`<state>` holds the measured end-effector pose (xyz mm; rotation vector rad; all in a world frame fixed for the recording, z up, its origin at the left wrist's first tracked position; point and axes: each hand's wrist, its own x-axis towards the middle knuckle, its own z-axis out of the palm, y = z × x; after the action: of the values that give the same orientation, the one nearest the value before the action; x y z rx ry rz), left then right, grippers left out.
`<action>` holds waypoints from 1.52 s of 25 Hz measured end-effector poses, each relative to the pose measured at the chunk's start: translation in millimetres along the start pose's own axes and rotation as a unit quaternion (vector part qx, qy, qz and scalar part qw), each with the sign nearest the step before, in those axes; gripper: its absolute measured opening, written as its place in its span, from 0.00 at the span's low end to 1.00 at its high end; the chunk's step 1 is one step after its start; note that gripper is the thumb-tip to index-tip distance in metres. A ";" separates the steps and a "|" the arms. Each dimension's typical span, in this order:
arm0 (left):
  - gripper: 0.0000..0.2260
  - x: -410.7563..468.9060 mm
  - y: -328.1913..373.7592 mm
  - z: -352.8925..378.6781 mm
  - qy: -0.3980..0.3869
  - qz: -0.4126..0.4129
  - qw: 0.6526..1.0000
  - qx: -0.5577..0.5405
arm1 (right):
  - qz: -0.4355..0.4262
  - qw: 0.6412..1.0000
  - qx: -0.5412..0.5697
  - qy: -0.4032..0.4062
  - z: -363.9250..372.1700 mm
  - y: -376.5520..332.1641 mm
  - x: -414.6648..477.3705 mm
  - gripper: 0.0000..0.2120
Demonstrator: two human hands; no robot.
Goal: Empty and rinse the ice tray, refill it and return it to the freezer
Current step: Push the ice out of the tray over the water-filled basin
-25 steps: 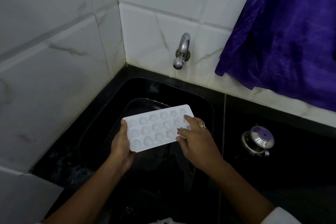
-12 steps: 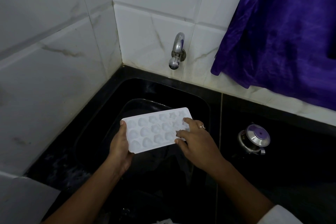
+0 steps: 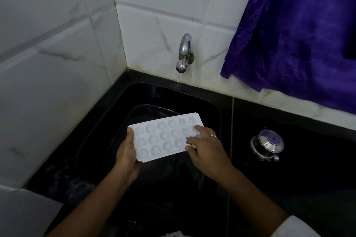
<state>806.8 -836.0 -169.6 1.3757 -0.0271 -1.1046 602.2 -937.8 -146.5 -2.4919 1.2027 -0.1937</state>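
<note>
The white ice tray [image 3: 165,136] was held cell-side up over the black sink [image 3: 192,98], roughly level, well below the tap [image 3: 184,54] and a little nearer the person. Its moulded cells, some heart- and star-shaped, looked pale and frosted; whether ice was in them could not be told. The left hand [image 3: 127,154] gripped the tray's left short end, thumb over the top edge and fingers underneath. The right hand [image 3: 207,148], a ring [image 3: 213,135] on one finger, grasped the opposite end with bent fingertips set on the end cells and the thumb at the near edge. No water ran from the tap. By the look of it the emptying stage was in hand, with rinsing, refilling and the freezer all to come. A dark basin [image 3: 138,109] sat in the sink beneath the tray. On the counter to the right stood a small steel pot [image 3: 267,145] with a purple lid, and a purple cloth [image 3: 298,34] hung over the tiled wall [image 3: 57,44].
</note>
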 end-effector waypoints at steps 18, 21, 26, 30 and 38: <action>0.26 1.3 2.2 -4.9 0.002 -0.002 1.000 -0.019 | -0.059 0.996 -0.064 0.019 -0.5 3.3 3.9 0.18; 0.27 -0.2 4.8 -5.1 -0.002 0.003 1.000 -0.022 | -0.046 0.995 0.061 0.071 -0.2 3.8 5.8 0.13; 0.31 0.7 3.5 -4.6 -0.020 0.009 1.000 -0.011 | -0.004 0.991 0.108 0.075 3.5 0.3 4.8 0.10; 0.30 0.1 2.0 -2.7 -0.017 0.009 1.000 -0.007 | -0.013 0.998 0.053 0.029 -1.7 2.4 3.0 0.13; 0.27 0.1 2.0 2.5 -0.004 0.004 1.000 -0.015 | -0.064 0.990 0.009 0.125 -4.2 6.1 -3.7 0.10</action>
<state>806.6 -838.4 -167.4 1.3429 -0.0228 -1.0994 594.2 -939.5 -144.8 -2.5888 1.1244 -0.5629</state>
